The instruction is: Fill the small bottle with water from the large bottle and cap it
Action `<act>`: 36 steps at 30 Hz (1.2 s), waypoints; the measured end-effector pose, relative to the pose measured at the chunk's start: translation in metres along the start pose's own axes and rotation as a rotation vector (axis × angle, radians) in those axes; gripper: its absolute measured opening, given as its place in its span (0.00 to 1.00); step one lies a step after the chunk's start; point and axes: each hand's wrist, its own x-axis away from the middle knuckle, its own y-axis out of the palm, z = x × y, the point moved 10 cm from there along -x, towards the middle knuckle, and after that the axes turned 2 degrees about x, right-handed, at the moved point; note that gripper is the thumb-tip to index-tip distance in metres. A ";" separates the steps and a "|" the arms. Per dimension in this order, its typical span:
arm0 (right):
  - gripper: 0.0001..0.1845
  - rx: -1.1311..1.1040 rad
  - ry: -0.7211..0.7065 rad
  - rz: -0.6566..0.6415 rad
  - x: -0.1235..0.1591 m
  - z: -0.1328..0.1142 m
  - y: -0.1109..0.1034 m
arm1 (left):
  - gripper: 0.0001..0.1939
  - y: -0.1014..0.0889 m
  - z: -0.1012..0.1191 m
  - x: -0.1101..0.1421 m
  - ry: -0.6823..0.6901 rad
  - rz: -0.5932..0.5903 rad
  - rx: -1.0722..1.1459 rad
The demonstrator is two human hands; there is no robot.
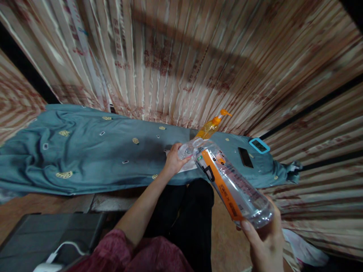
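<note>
My right hand (266, 238) grips the base of a large clear plastic bottle (241, 185) with an orange and black label. The bottle is tilted, its neck end lower on the picture's far side, meeting a small clear plastic container (185, 150). Closed around that container is my left hand (173, 160); whether it is a cup or a small bottle I cannot make out. Just behind them stands a pump bottle (208, 128) of yellow-orange liquid with an orange pump head. A white paper (187, 166) lies on the cloth beneath my left hand.
A teal cloth with pineapple prints covers the long table (93, 151). To the right lie a dark phone (245, 157) and a blue-framed digital timer (259, 145). Striped curtains (176, 68) hang behind. At lower left is a dark grey box (53, 234) with a white cable (66, 243).
</note>
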 end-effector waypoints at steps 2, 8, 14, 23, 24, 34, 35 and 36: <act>0.43 0.011 -0.005 0.006 0.000 0.001 -0.001 | 0.23 0.000 0.000 0.000 -0.001 0.002 0.008; 0.44 0.006 0.009 -0.009 0.000 0.002 -0.001 | 0.24 0.000 -0.002 0.000 -0.008 0.005 0.004; 0.43 -0.019 0.023 -0.011 0.000 0.002 0.000 | 0.24 -0.001 0.000 0.000 -0.002 0.007 0.001; 0.43 -0.036 0.030 -0.003 0.000 -0.001 0.000 | 0.24 -0.001 0.002 0.000 0.009 0.002 -0.002; 0.43 -0.045 0.036 -0.008 0.000 -0.001 0.001 | 0.24 -0.001 0.002 0.000 0.008 0.004 0.001; 0.44 -0.041 0.050 -0.007 0.000 0.002 0.001 | 0.23 0.000 0.003 0.000 0.027 -0.001 0.007; 0.44 -0.039 0.045 -0.006 0.000 0.002 0.001 | 0.23 0.000 0.004 0.000 0.024 -0.003 0.007; 0.44 -0.041 0.042 -0.006 0.000 0.002 0.001 | 0.23 0.000 0.004 0.000 0.020 -0.004 0.007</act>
